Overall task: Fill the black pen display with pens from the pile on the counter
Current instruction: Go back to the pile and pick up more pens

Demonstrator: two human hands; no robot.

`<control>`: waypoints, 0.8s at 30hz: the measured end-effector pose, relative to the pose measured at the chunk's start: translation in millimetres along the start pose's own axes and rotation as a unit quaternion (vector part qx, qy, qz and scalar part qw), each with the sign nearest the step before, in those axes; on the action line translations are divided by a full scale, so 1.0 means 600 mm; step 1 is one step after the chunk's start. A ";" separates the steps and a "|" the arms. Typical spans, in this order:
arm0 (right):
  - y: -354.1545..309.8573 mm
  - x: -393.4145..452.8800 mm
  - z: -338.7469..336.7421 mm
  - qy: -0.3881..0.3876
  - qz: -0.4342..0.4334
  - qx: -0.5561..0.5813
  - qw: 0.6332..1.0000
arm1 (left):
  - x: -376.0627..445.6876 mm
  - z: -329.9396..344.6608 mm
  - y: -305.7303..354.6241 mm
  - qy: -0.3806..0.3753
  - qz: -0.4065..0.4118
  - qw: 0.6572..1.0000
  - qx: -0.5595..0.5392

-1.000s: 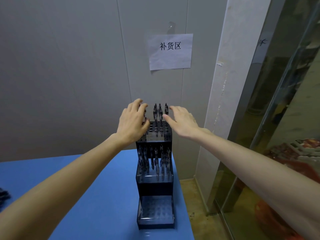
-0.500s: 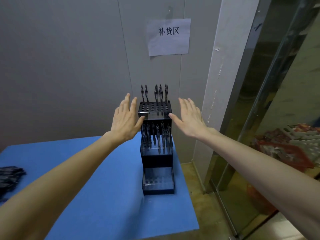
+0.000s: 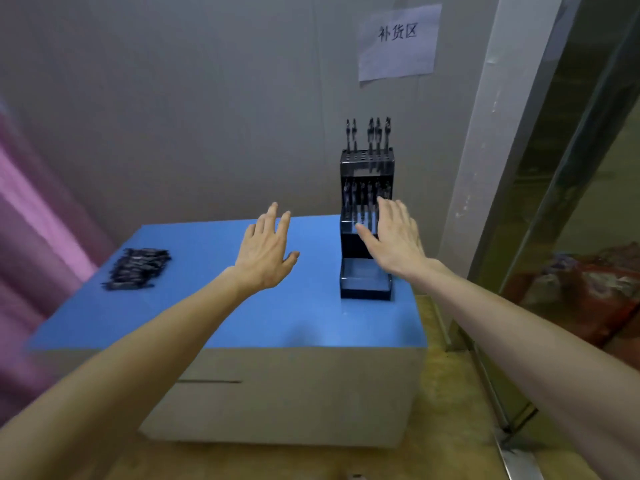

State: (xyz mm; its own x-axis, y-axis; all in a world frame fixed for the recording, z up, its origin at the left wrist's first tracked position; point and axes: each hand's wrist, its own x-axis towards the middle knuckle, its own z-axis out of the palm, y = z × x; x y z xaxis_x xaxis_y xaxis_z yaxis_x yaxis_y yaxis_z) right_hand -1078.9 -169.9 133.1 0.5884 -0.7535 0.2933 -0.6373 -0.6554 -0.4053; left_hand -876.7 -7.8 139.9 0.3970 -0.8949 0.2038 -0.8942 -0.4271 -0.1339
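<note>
- Left hand point(image 3: 265, 252): fingers straight and spread, holding nothing, raised over the blue counter point(image 3: 221, 306); pulled back from the flank of the black pen display point(image 3: 366, 233), where it sat a second ago, and now well apart from it to the left.
- Right hand point(image 3: 394, 237): likewise released, fingers extended, empty; dropped from the top tier to about the middle tier, overlapping the display's right front in view; whether touching or just short of it, cannot tell.
- Just beyond the right hand: display standing upright near the counter's right rear, by the wall. Five pens point(image 3: 370, 135) poking up from the top tier, a row seated in the middle tier, lowest tier looking bare.
- Far to the left of the left hand, near the counter's left edge: pile of pens point(image 3: 136, 268), dark and blurred, untouched by either hand.
- Whole view backed away and swung left since a second ago, bringing the pile into frame.
- Reading for the task: nothing in hand, display seemingly just let go or steadied, filling only part done. Likely next: reach left for the pile and carry pens back to the open holes.
- Further out: paper sign point(image 3: 398, 41) on the wall above the display, glass partition point(image 3: 571, 188) beyond the right arm.
</note>
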 end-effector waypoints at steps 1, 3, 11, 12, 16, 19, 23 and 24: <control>-0.013 -0.016 0.005 -0.010 -0.002 -0.006 1.000 | -0.025 -0.004 -0.008 -0.010 -0.004 1.000 0.010; -0.040 -0.039 0.006 -0.027 -0.014 -0.025 0.999 | -0.065 -0.016 -0.028 -0.026 -0.019 0.999 0.021; -0.159 -0.069 0.003 -0.044 -0.083 -0.077 0.993 | -0.175 -0.055 -0.146 -0.062 -0.058 0.993 0.083; -0.175 -0.070 0.009 -0.047 -0.086 -0.080 0.992 | -0.190 -0.055 -0.162 -0.067 -0.058 0.992 0.094; -0.253 -0.073 0.041 -0.069 -0.085 -0.089 0.990 | -0.250 -0.051 -0.243 -0.094 -0.074 0.987 0.108; -0.332 -0.079 0.076 -0.088 -0.090 -0.090 0.988 | -0.294 -0.044 -0.323 -0.105 -0.092 0.984 0.107; -0.462 -0.089 0.127 -0.109 -0.119 -0.109 0.981 | -0.350 -0.045 -0.441 -0.125 -0.119 0.978 0.116; -0.496 -0.091 0.139 -0.112 -0.130 -0.120 0.978 | -0.364 -0.046 -0.471 -0.126 -0.124 0.977 0.119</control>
State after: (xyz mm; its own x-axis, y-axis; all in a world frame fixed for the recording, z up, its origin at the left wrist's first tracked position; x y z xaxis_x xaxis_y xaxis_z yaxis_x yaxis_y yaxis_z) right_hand -879.6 70.6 165.3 0.8237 -0.5467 0.1508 -0.5336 -0.8371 -0.1204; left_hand -716.2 312.1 160.3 0.6604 -0.7507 0.0167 -0.7026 -0.6257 -0.3389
